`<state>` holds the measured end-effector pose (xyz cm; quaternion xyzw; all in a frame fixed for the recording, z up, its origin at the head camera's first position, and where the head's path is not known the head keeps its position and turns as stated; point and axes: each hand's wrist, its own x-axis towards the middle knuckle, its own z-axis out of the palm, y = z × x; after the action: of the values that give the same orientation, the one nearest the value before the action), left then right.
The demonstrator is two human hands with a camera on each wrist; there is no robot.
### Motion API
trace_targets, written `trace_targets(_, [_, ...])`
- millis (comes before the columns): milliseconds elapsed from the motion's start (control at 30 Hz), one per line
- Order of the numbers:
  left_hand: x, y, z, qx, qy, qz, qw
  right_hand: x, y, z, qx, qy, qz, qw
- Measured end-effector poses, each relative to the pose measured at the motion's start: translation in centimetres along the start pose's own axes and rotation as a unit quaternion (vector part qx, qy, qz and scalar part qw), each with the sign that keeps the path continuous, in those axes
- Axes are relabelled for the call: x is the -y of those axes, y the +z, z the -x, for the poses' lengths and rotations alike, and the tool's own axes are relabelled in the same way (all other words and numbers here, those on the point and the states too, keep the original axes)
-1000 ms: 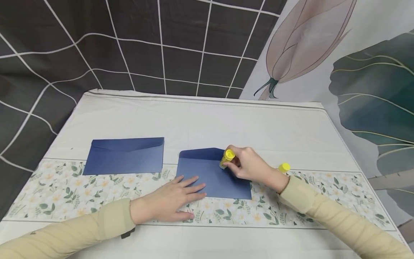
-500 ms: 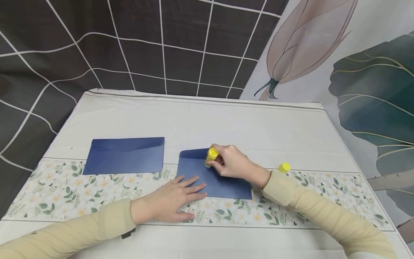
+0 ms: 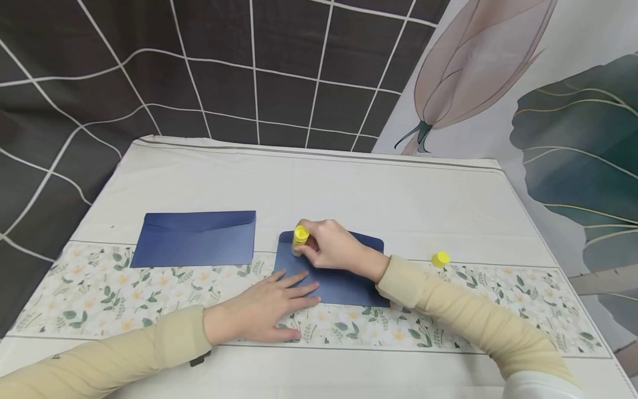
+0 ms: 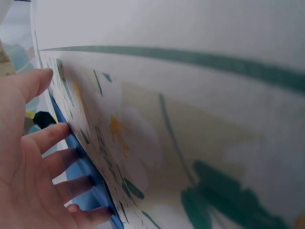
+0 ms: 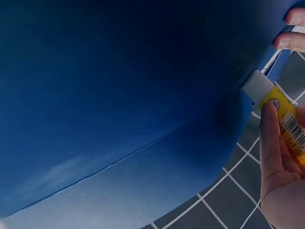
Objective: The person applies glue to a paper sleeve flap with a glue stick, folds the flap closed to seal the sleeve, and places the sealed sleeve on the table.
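Note:
A blue envelope (image 3: 344, 288) with its flap raised at the far side lies in the middle of the table. My right hand (image 3: 335, 246) pinches a yellow glue stick (image 3: 300, 239) between thumb and fingers over the envelope's left part, close to the flap. In the right wrist view, the white end of the glue stick (image 5: 279, 107) meets the blue paper near its edge. With fingers spread, my left hand (image 3: 264, 308) rests its fingertips on the envelope's lower left part. The left wrist view shows the same hand (image 4: 33, 162) with fingers extended along the blue edge.
A second blue envelope (image 3: 195, 244), its flap folded down, lies to the left. The yellow glue stick cap (image 3: 441, 259) stands right of my right forearm. A white cloth (image 3: 319, 188) with a floral band covers the table. A dark grid-patterned curtain (image 3: 209, 72) hangs behind.
My right hand has slid leftward along the envelope with the glue stick, from near the flap's right part to its left end. My left hand has stayed in place.

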<state>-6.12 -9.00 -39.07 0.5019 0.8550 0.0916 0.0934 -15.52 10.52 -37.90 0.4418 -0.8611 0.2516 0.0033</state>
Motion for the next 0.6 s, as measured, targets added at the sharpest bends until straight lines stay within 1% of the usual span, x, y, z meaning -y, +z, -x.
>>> trace_targets(100, [0.0,0.0,0.0,-0.002,0.003,0.0,1.0,0.2,0.3,-0.6,0.001,-0.002,-0.006,1.0])
trace_targets(267, [0.0,0.1,-0.1,0.004,0.001,-0.002,1.0,0.5,0.7,-1.4,0.003,-0.01,-0.011,0.9999])
trace_targets(433, [0.0,0.0,-0.1,0.011,-0.001,-0.002,0.9999,0.8,1.0,-2.2,0.011,-0.014,-0.002,0.9998])
trace_targets(600, [0.1,0.0,0.0,0.005,0.004,-0.002,1.0,1.2,1.1,-2.7,0.021,-0.018,0.0,0.9996])
